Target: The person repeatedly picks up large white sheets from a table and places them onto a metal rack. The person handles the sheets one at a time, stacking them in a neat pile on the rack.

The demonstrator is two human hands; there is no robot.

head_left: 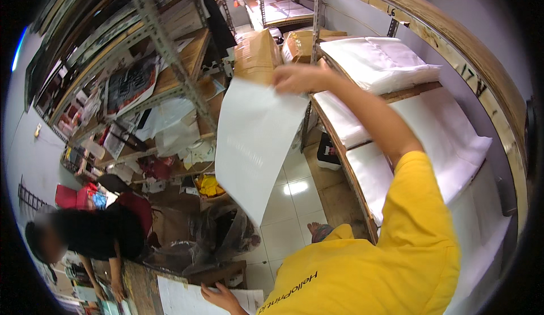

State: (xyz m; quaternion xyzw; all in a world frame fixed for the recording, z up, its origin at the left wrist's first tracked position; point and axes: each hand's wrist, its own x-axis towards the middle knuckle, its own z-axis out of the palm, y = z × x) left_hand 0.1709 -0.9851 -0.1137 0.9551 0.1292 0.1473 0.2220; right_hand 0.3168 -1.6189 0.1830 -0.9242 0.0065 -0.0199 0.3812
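My right arm, in a yellow sleeve, reaches forward. At its end my right hand is closed on the upper right corner of a large white sheet. The sheet hangs in the air above the tiled floor, slightly curved, with faint marks across its middle. Low in the picture, my left hand lies with its fingers apart on another white sheet, which rests on a wooden table.
Shelves on the right bear stacks of white sheets. Taped brown packages stand ahead. Cluttered metal shelving rises at the left. A co-worker in black leans over the table at lower left. Clear plastic lies beside the table.
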